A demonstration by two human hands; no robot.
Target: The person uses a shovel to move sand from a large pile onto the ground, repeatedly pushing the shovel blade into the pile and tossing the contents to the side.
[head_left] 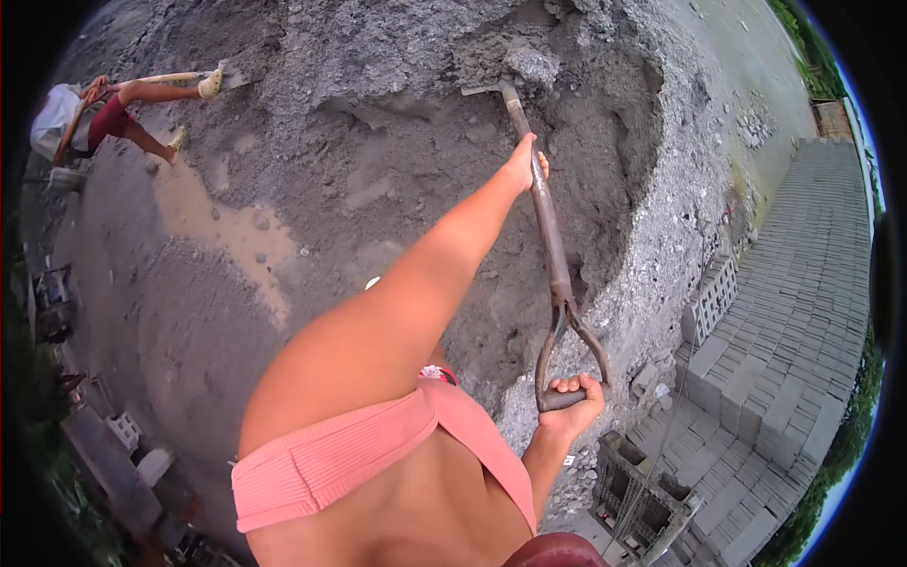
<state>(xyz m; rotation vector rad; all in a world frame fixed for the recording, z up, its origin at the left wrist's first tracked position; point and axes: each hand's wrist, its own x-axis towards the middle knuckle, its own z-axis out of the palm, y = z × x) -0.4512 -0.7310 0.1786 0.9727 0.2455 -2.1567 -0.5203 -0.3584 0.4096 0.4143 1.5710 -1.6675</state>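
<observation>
A long-shafted shovel with a D-shaped handle slants across the middle of the view. My left hand is wrapped round the shaft near the blade end, that arm stretched out. Lower down, my right hand grips the crossbar of the handle. At the far end, the blade lies against a bank of damp grey sand and gravel. Most of the blade is hidden by a heap of loose grey material, so I cannot tell how deep it sits.
At the far left a person in dark red shorts stands with another shovel. A muddy puddle lies between us. Stacked grey concrete blocks fill the right side, with a dark frame-like structure nearer me.
</observation>
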